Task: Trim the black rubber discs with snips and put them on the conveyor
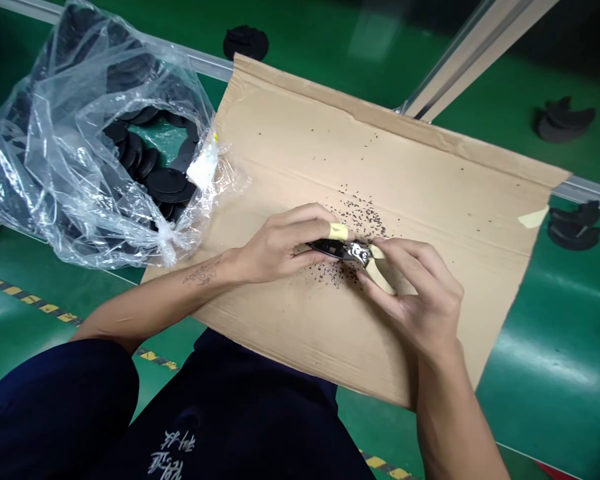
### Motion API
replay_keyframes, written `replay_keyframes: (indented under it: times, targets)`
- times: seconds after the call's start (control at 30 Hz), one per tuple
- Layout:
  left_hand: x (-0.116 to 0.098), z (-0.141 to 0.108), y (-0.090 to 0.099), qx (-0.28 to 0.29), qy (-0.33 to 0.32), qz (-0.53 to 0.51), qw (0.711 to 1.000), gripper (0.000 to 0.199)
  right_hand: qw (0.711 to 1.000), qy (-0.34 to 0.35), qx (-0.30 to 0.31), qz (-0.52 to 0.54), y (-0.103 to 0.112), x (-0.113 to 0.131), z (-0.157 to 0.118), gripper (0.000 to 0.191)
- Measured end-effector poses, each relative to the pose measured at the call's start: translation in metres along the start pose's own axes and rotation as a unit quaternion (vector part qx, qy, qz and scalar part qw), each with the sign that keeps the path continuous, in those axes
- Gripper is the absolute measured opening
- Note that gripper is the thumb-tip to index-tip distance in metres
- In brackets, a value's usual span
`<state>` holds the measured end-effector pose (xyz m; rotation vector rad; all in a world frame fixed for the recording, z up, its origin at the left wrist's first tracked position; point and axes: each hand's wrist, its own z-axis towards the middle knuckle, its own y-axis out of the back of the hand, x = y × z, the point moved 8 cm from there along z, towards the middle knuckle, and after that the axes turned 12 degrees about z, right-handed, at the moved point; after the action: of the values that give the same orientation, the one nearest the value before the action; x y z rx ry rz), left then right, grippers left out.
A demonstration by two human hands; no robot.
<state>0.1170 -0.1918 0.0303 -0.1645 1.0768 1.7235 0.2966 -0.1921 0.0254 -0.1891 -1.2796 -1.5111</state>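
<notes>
Your L hand [293,243] held a blk part [327,248], your R hand [423,287] held yellow-handled pliers [361,254] at its end, tiny blk bits [363,215] lay on the cardboard [435,207] below, a clear bag [55,157] w/ blk discs [167,181] sat to your L

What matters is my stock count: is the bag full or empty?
Not empty: black discs show through the clear bag. Whether it is full, I cannot tell.

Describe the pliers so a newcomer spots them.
Find the cardboard, then the black bits near its middle. There the right hand holds the pliers. Pale handles and a shiny head set them apart from the dark piece in the left hand.
</notes>
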Motion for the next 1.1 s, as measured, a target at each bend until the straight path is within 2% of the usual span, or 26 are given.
replay_keyframes:
  times: [0.1,0.43,0.63,0.77,0.9,0.97,1.1]
  targets:
    - [0.000,0.000,0.000,0.005,-0.004,-0.003,1.000,0.033,1.000,0.002,0.001,0.007,0.000,0.000,-0.001,0.047]
    - [0.002,-0.002,-0.005,0.011,-0.007,-0.037,0.999,0.024,0.999,0.004,0.018,0.037,0.000,0.005,-0.002,0.041]
    - [0.004,-0.003,-0.006,0.013,0.003,0.019,1.000,0.019,0.999,0.019,-0.015,-0.034,0.000,0.001,-0.002,0.048]
    - [0.001,-0.005,-0.010,0.020,-0.008,0.083,0.996,0.012,0.998,0.036,-0.018,-0.045,0.000,0.001,-0.001,0.051]
    - [-0.004,-0.005,-0.005,-0.019,-0.012,0.140,0.990,0.015,0.999,0.013,-0.028,-0.038,0.002,0.000,-0.001,0.051]
    - [-0.005,-0.004,0.000,-0.049,0.000,0.130,0.990,0.019,0.999,-0.011,-0.035,-0.013,0.004,-0.002,0.000,0.051]
    - [0.001,-0.004,0.011,-0.100,0.066,0.056,0.991,0.022,0.988,-0.058,-0.032,0.139,0.004,-0.008,0.000,0.046]
